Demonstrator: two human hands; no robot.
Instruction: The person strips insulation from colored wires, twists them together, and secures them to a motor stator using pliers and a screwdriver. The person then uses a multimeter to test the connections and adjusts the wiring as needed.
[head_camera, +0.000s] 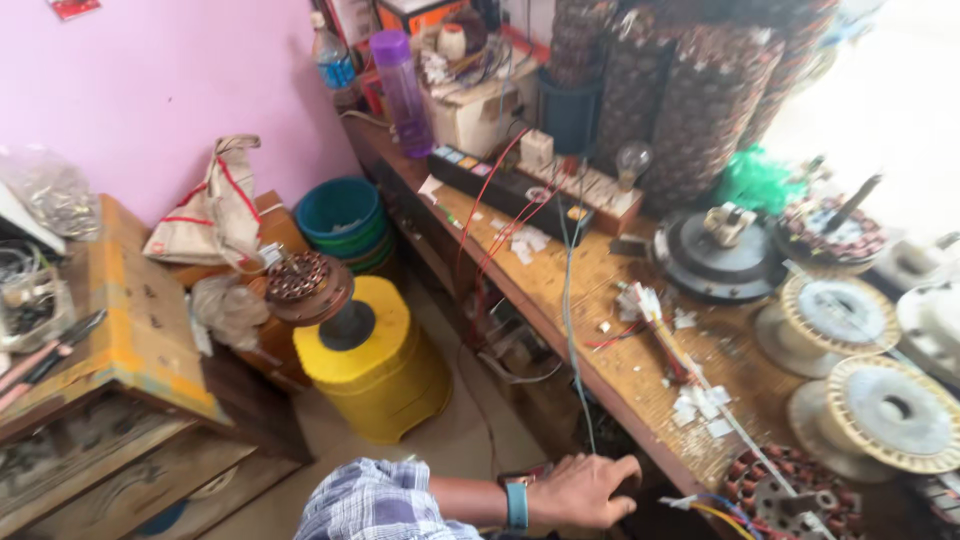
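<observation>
**Hand at the edge of the winding surface**

Left hand (585, 490), wristband and checked sleeve behind it, laid against the near edge of the wooden surface (640, 375). Fingers loosely curled, thumb tucked low; impossible to tell whether closed on anything. Right hand out of view. Just above the knuckles, the hanging end of a thin grey-blue wire (568, 300), trailing down from the switch board (530, 190). To the right, near but apart from the hand, a copper-wound stator (790, 490) with coloured leads. By the look of it, a pause or reach at the edge rather than a grip. Any pick-up from here calls for a clean path past loose wires and paper scraps.
</observation>
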